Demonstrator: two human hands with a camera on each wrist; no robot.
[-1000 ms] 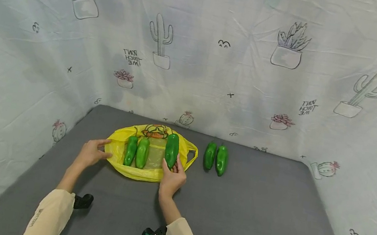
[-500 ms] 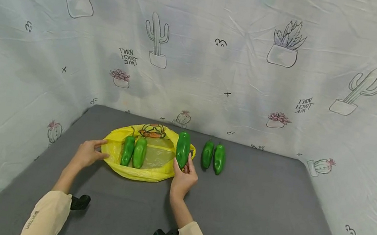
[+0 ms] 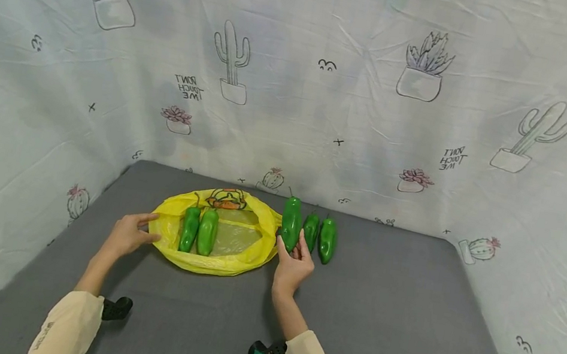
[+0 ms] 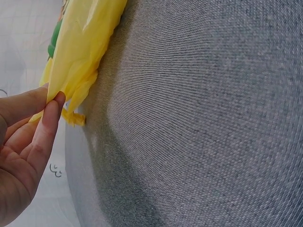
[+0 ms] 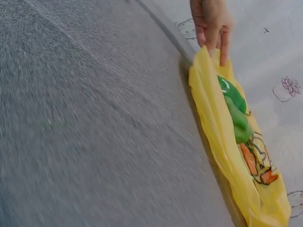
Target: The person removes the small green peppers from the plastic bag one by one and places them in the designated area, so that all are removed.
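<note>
A yellow plastic bag [image 3: 227,266] lies with its mouth spread wide on the grey table. Two green peppers rest inside it: a darker one [image 3: 189,230] and a lighter one [image 3: 207,233]. At the bag's left edge my left hand [image 3: 128,235] pinches the rim between thumb and fingers, as the left wrist view shows up close. My right hand [image 3: 293,270] holds a large green pepper [image 3: 291,220] by its lower end, just beyond the bag's right edge. Two more peppers, one partly covered [image 3: 311,229] and one beside it [image 3: 327,240], lie to the right.
A pale printed cloth [image 3: 282,110] rises behind and beside the grey table [image 3: 378,317]. Black wrist devices sit on both forearms, the left one [image 3: 117,309] and the right one [image 3: 266,353] above the tabletop.
My right hand has carried the pepper rightward out of the bag, toward the two peppers on the table. My left hand keeps its pinch on the rim. The view has shifted slightly.
</note>
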